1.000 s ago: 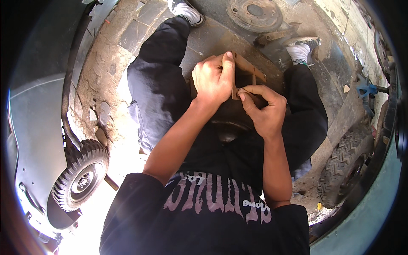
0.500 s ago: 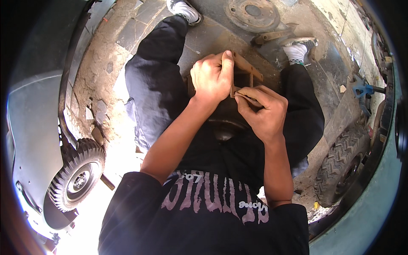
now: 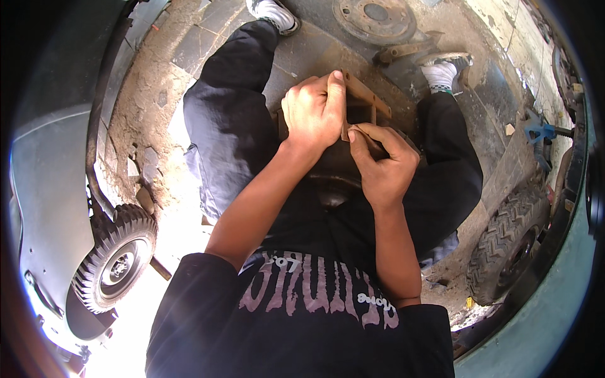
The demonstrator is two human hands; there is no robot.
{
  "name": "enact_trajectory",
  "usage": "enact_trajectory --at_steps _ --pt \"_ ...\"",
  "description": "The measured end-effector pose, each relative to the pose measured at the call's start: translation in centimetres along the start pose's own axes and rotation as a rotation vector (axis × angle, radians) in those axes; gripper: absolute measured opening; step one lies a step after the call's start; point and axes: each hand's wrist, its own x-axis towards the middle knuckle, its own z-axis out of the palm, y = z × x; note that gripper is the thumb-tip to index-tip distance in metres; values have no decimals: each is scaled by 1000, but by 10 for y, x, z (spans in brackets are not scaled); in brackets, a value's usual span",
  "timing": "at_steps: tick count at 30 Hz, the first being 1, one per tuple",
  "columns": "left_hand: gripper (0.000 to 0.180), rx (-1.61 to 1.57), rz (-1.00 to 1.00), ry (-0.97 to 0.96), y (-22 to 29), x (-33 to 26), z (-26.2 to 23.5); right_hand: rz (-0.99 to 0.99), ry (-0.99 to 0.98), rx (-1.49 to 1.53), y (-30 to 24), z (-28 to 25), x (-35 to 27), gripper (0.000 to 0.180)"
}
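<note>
Two bare hands meet over a rusty brown metal bracket held above the person's lap, between the knees of dark trousers. Left hand is curled tight over the bracket's near left part, its fingers wrapped across the top edge so that the knuckles hide most of the metal beneath them. Right hand sits just beside it, touching or nearly touching the left thumb; its fingers are drawn narrow, thumb and forefinger pinched together at the bracket's lower edge, on something too small and too hidden to make out, so I cannot tell whether they grip a separate piece or the bracket itself. Beyond the fingertips the bracket's open rectangular frame shows, tilted away from the person. Farther past the fingers, on the dirty paved ground, lies a round rusted disc with a flat brown bar just this side of it, and a white shoe to the left of the left hand's knuckles, another with a white sock to the right of the right hand. Well apart to the left of the left wrist stands a small grey-tyred wheel; well apart to the right of the right forearm stands a larger knobbly tyre.
</note>
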Motion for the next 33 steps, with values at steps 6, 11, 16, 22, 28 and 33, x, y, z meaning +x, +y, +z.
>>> enact_trajectory --at_steps 6,11,16,22,28,33 --pt "41 24 44 8 1 -2 0 -15 -19 -105 -6 -7 1 17" --pt "41 13 87 34 2 -5 3 -11 -129 -145 -3 -26 2 18" --pt "41 -6 46 42 3 -4 2 80 -57 -35 -8 -28 -6 15" --pt "40 16 49 21 3 -6 1 51 -51 47 -1 -17 -4 15" --pt "41 11 49 27 2 -5 2 -74 -91 -61 3 -19 6 15" --pt "42 9 37 15 -1 -5 2 -87 -102 -95 -1 -20 10 15"
